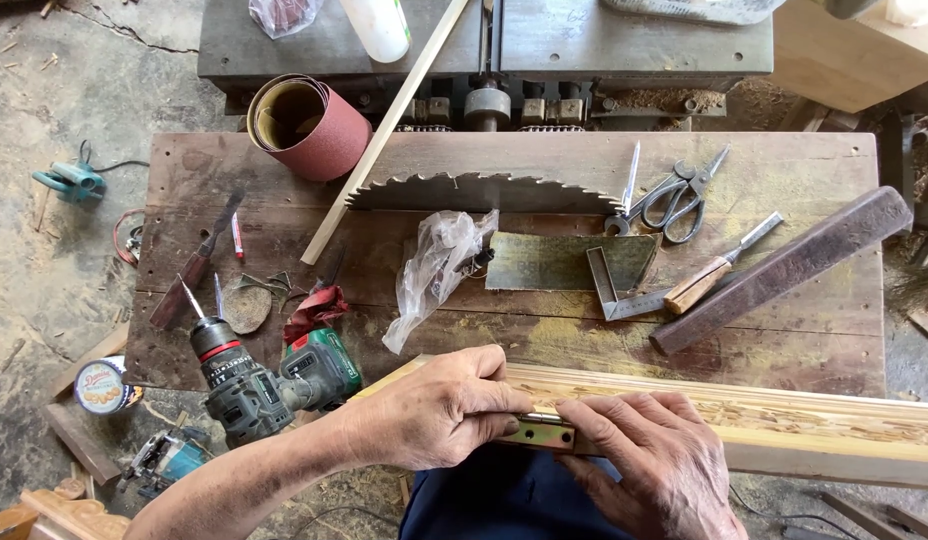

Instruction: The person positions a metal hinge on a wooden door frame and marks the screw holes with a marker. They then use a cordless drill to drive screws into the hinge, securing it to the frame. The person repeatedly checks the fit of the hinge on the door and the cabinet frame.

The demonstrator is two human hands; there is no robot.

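Note:
My left hand (pixel 439 410) and my right hand (pixel 659 460) both press a small brass-coloured metal hinge (pixel 544 432) against the near edge of a long pale wooden moulding (pixel 804 425) that lies across the front of the bench. Fingers of both hands pinch the hinge from either side. A green and black cordless drill (pixel 269 385) with a bit in its chuck lies just left of my left hand.
On the worn wooden bench (pixel 764 350) lie a large saw blade (pixel 484 190), a roll of red sandpaper (pixel 309 125), scissors (pixel 679 195), a try square (pixel 619 290), a chisel (pixel 719 270), a dark wooden bar (pixel 784 268), a plastic bag (pixel 434 270) and a thin wooden strip (pixel 389 125). A machine stands behind.

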